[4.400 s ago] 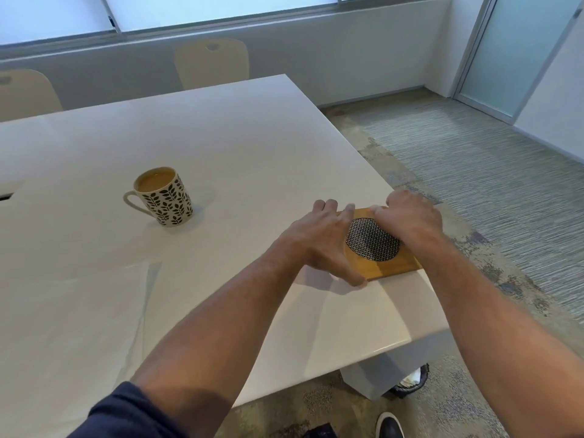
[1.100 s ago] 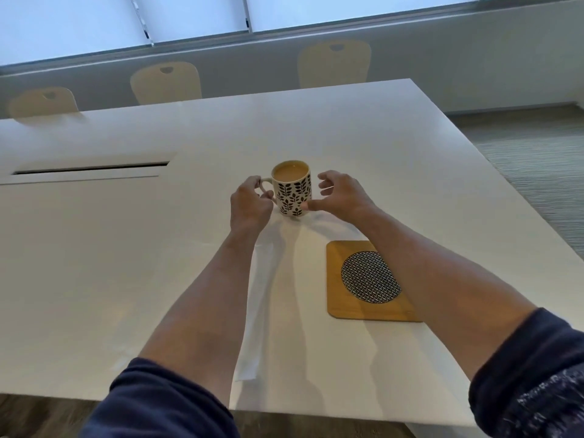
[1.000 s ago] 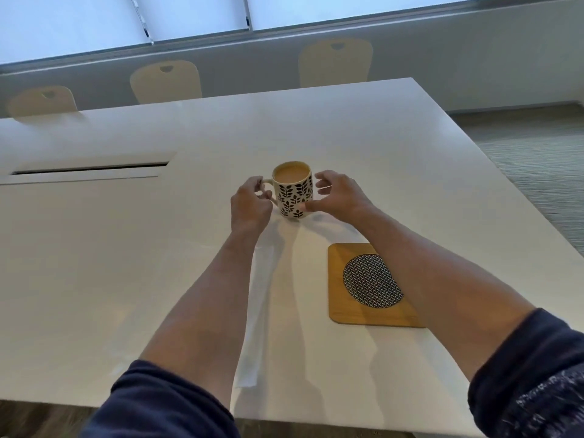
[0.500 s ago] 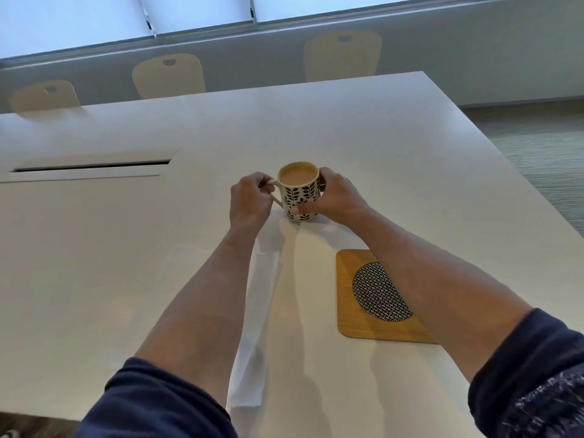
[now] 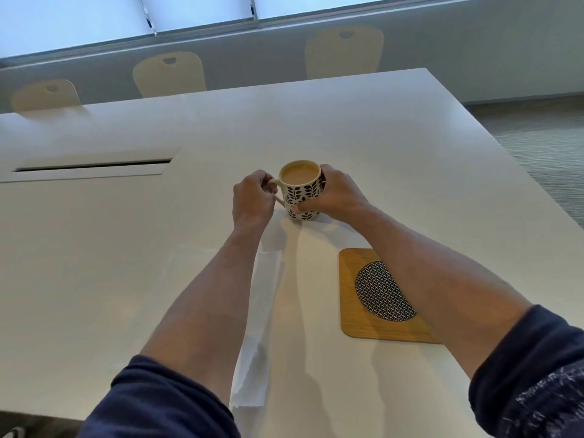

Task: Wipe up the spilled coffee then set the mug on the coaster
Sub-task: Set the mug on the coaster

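Note:
A cream mug [image 5: 301, 192] with a dark leaf pattern, full of milky coffee, stands on the white table [image 5: 379, 153]. My left hand [image 5: 252, 200] is closed around its handle on the left side. My right hand [image 5: 336, 197] wraps the mug's right side, thumb across the front. A square wooden coaster [image 5: 377, 298] with a round black-and-white woven centre lies nearer to me on the right, partly under my right forearm. A white paper towel [image 5: 259, 330] lies flat along my left forearm, mostly hidden by it. I see no coffee spill on the table.
A long slot with a flap [image 5: 91, 167] is set into the tabletop at the left. Three cream chairs [image 5: 344, 52] stand behind the far edge under the windows. The table's right edge drops to grey carpet [image 5: 546, 147].
Both hands have closed onto the mug: the left around the handle, the right from spread fingers beside it to a full wrap. The view has shifted closer.

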A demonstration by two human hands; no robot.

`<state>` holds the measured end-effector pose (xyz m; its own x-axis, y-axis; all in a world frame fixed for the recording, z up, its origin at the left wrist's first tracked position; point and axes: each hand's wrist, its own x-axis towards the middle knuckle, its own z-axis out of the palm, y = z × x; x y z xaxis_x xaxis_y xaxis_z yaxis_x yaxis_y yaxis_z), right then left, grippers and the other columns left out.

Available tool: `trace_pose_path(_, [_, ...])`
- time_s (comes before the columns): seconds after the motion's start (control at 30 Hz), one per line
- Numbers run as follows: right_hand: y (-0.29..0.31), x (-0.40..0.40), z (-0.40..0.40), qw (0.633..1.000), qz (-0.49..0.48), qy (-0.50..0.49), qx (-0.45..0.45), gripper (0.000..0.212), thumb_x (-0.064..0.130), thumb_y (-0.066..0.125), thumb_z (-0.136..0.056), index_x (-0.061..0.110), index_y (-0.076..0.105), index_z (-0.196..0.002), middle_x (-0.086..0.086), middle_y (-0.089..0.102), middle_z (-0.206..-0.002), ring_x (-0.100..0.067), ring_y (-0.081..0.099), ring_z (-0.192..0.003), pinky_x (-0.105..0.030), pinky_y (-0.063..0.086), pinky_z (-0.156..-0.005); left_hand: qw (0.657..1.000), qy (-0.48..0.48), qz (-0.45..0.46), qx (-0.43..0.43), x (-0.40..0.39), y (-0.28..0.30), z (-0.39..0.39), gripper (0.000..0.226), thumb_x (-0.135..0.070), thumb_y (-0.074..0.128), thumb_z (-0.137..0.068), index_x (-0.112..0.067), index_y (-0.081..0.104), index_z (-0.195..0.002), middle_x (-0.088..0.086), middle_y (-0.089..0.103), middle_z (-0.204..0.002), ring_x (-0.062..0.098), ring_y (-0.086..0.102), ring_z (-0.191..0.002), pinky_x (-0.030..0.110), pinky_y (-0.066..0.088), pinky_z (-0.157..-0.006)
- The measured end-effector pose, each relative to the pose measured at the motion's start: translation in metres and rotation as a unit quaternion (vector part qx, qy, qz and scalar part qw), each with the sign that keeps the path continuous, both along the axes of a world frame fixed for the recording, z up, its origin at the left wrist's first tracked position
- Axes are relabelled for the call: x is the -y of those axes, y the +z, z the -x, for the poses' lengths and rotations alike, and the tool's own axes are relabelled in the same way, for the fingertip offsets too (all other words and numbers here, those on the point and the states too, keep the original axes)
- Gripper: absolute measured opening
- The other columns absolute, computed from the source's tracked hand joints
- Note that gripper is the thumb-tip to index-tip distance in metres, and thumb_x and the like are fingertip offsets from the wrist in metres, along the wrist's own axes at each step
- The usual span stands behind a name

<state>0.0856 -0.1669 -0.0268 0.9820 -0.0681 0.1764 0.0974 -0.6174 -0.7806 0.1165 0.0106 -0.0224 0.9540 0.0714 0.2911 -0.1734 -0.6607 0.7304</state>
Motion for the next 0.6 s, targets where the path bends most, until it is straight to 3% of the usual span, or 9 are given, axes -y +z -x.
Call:
trace_pose_path(0.17, [0.0009, -0.0001, 0.0017, 1.000, 0.001, 0.008, 0.013, 0.072, 0.036, 0.096, -0.058, 0.016, 0.061, -0.118, 0.005, 0.069, -0.102, -0.014, 0.066, -0.096, -0.031, 0.057, -0.081, 1.000, 0.011, -0.001, 0.004, 0.0028, -0.0010, 0.0003, 0.017, 0.002, 0.062, -0.089, -0.010, 0.074, -0.090, 0.002, 0.074, -0.083, 0.021, 0.070, -0.083, 0.033, 0.057, -0.074])
trace_pose_path(0.4, [-0.0025, -0.0025, 0.0014, 1.000, 0.001, 0.012, 0.028, 0.074, 0.037, 0.094, -0.059, 0.016, 0.060, -0.121, 0.004, 0.070, -0.103, -0.015, 0.068, -0.096, -0.039, 0.060, -0.084, 1.000, 0.025, 0.001, 0.002, 0.0031, -0.0005, 0.0018, 0.020, 0.005, 0.064, -0.086, -0.011, 0.075, -0.089, 0.002, 0.074, -0.082, 0.021, 0.069, -0.082, 0.038, 0.060, -0.076])
trace_pose_path(0.6, [0.0033, -0.0005, 0.0026, 0.999, -0.007, 0.021, 0.040, 0.076, 0.037, 0.094, -0.060, 0.015, 0.061, -0.124, 0.004, 0.071, -0.105, -0.014, 0.068, -0.098, -0.037, 0.060, -0.085, 1.000, 0.024, 0.010, 0.007, 0.0030, 0.0078, 0.0057, 0.024, 0.008, 0.062, -0.083, -0.010, 0.077, -0.088, -0.001, 0.072, -0.077, 0.018, 0.070, -0.079, 0.038, 0.061, -0.076])
